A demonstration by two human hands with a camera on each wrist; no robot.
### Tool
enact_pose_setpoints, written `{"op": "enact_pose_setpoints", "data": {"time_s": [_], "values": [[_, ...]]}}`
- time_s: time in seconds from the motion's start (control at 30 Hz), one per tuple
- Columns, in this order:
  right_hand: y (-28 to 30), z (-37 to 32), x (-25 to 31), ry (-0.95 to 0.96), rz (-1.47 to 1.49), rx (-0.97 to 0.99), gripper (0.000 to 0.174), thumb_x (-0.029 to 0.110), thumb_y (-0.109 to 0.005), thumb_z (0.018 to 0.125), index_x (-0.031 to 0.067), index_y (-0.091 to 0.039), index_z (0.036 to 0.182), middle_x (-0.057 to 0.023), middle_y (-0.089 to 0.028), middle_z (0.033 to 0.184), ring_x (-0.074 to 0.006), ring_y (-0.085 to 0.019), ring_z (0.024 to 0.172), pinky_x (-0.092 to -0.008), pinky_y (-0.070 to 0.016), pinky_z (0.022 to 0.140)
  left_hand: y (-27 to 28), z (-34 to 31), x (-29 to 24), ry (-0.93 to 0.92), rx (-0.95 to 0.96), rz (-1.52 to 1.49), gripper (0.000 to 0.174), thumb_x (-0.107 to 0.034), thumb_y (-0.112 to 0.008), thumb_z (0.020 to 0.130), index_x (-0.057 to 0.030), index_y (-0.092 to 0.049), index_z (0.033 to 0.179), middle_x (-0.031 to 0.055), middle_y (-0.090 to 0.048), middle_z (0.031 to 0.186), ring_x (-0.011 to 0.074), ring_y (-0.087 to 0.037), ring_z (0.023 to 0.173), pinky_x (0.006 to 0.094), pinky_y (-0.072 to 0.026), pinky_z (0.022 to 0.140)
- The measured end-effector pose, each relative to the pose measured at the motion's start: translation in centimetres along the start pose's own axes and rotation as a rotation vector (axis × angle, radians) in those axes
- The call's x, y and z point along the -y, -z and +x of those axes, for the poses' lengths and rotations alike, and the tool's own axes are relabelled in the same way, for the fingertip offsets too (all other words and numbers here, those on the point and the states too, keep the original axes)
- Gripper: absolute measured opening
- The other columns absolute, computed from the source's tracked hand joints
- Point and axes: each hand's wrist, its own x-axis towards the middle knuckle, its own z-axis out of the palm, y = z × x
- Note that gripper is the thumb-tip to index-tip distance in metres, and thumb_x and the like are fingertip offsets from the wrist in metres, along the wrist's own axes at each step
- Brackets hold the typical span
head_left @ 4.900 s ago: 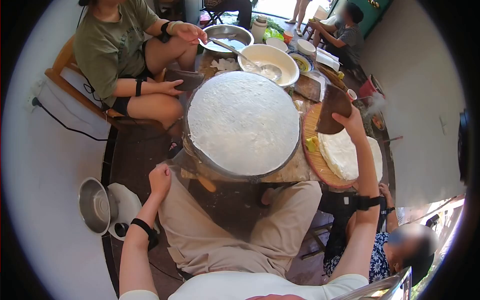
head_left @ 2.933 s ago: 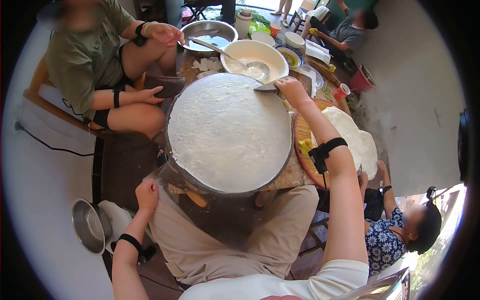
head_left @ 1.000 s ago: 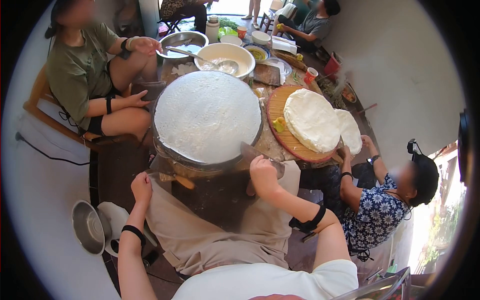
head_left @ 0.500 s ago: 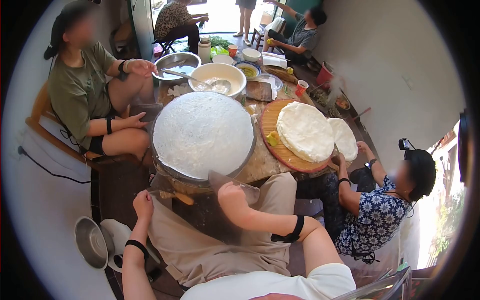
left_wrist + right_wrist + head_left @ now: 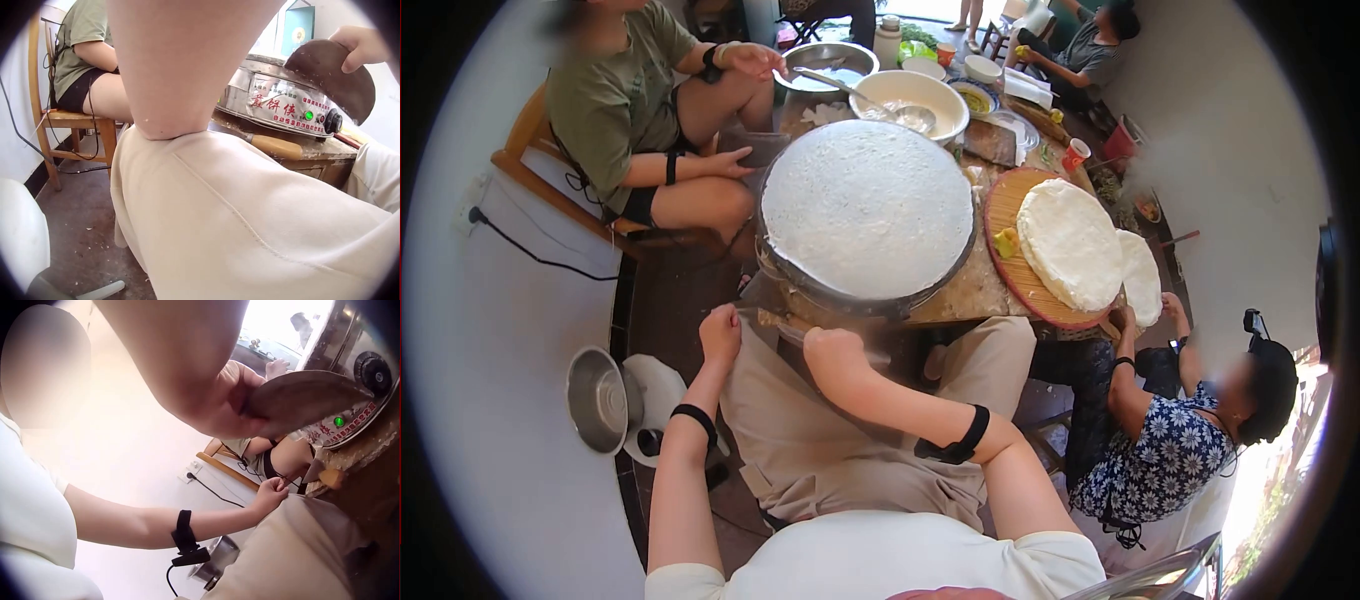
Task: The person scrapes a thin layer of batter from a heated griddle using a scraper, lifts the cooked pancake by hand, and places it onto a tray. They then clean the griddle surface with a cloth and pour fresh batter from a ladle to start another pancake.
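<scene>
My right hand (image 5: 836, 362) grips a dark, half-moon batter scraper (image 5: 306, 400) by its straight side. In the head view that hand is over my lap, just in front of the round electric griddle, and the scraper is blurred and partly hidden. The left wrist view has the scraper's curved edge in front of the griddle's casing (image 5: 275, 103), near its knob. A thin white layer of batter (image 5: 870, 210) covers the griddle top. On my left knee rests my left hand (image 5: 721, 335), fingers curled and holding nothing.
A tool with a wooden handle (image 5: 278, 147) juts from the table front. Behind the griddle stands a batter basin (image 5: 945, 98) with a ladle. Stacked pancakes (image 5: 1068, 245) lie on a woven tray (image 5: 1005, 205). One person sits at left, another at right handling the pancakes.
My right hand brought the scraper from above the woven tray to the griddle's far right edge, then round to the front and down over my lap. My left hand stayed on the knee.
</scene>
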Motion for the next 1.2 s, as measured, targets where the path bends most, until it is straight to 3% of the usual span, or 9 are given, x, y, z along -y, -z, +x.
{"op": "enact_pose_setpoints", "data": {"time_s": [0.07,0.17,0.27,0.37,0.6,0.93,1.03,1.13,1.2], "values": [[1.5,-0.5,0.3,-0.046,0.161,0.129,0.013,0.007,-0.06,0.067,0.0042,-0.05,0.075,-0.0094,-0.059,0.062,-0.0212,-0.062,0.057,-0.0307,-0.048,0.047,-0.1,0.1,0.0,0.011,-0.007,-0.015,0.012,-0.002,-0.052,0.068,-0.0029,-0.041,0.063,0.0162,-0.048,0.064,0.0358,-0.05,0.063,0.0407,-0.0373,0.053],[2.6,-1.5,-1.9,-0.08,0.245,0.089,0.027,0.009,-0.062,0.067,0.0017,-0.045,0.086,-0.0117,-0.058,0.061,-0.0269,-0.061,0.058,-0.0351,-0.047,0.049,0.0,0.1,0.0,0.009,-0.025,-0.018,0.012,-0.002,-0.052,0.068,-0.0028,-0.041,0.063,0.0163,-0.048,0.064,0.0357,-0.05,0.063,0.0407,-0.0373,0.053],[5.0,-1.2,-4.7,-0.111,0.164,-0.081,0.027,0.008,-0.062,0.065,0.0031,-0.045,0.085,-0.0079,-0.056,0.058,-0.0233,-0.06,0.054,-0.0307,-0.0472,0.048,0.2,0.3,0.2,0.007,-0.032,-0.037,0.013,-0.002,-0.052,0.068,-0.0026,-0.041,0.063,0.0162,-0.048,0.063,0.0355,-0.05,0.062,0.0406,-0.0371,0.053],[4.5,0.2,-6.5,-0.13,0.08,-0.084,0.026,0.008,-0.062,0.066,0.0016,-0.045,0.084,-0.0081,-0.055,0.054,-0.0236,-0.059,0.05,-0.0307,-0.0456,0.045,-0.1,0.5,0.3,0.03,0.005,-0.031,0.011,-0.003,-0.051,0.068,-0.0042,-0.044,0.062,0.0158,-0.051,0.065,0.0361,-0.052,0.066,0.0428,-0.0387,0.055],[1.2,3.3,-3.8,-0.093,-0.107,-0.164,0.022,0.005,-0.057,0.071,-0.0015,-0.049,0.09,-0.0044,-0.053,0.051,-0.0172,-0.06,0.049,-0.0259,-0.0442,0.042,-0.2,0.6,0.1,0.031,0.006,-0.055,0.012,-0.003,-0.052,0.068,-0.004,-0.042,0.061,0.015,-0.05,0.064,0.0353,-0.052,0.065,0.0419,-0.0383,0.055],[-2.5,7.4,2.3,-0.122,-0.643,-0.036,0.03,0.012,-0.049,0.076,-0.0021,-0.052,0.102,-0.02,-0.057,0.054,-0.016,-0.052,0.039,-0.0254,-0.0351,0.033,-0.4,0.7,0.5,0.031,-0.008,-0.071,0.015,-0.003,-0.054,0.067,-0.0031,-0.04,0.061,0.0156,-0.048,0.063,0.035,-0.051,0.062,0.0404,-0.0378,0.053],[-1.5,8.1,3.3,-0.163,-0.704,-0.032,0.027,0.01,-0.055,0.073,-0.002,-0.051,0.097,-0.0079,-0.054,0.052,-0.0139,-0.054,0.043,-0.0235,-0.0376,0.034,-0.5,0.9,0.4,0.031,-0.011,-0.071,0.015,-0.003,-0.054,0.067,-0.003,-0.04,0.061,0.0157,-0.048,0.063,0.035,-0.051,0.062,0.0403,-0.0378,0.053],[-2.1,8.8,3.6,-0.163,-0.689,-0.042,0.026,0.008,-0.053,0.073,-0.0027,-0.05,0.097,-0.0128,-0.055,0.053,-0.0155,-0.054,0.041,-0.0246,-0.0381,0.033,-0.3,0.9,0.2,0.05,0.01,-0.053,0.013,-0.004,-0.054,0.067,-0.0044,-0.042,0.061,0.0145,-0.05,0.064,0.0348,-0.052,0.065,0.0413,-0.0388,0.054],[-2.3,9.2,4.0,-0.154,-0.702,-0.029,0.024,0.011,-0.053,0.075,-0.0016,-0.051,0.096,-0.0094,-0.055,0.052,-0.0146,-0.055,0.043,-0.0241,-0.039,0.034,-0.5,1.0,0.2,0.053,0.012,-0.044,0.012,-0.004,-0.053,0.068,-0.0051,-0.043,0.061,0.0138,-0.051,0.064,0.0348,-0.053,0.066,0.0417,-0.0393,0.055]]}}
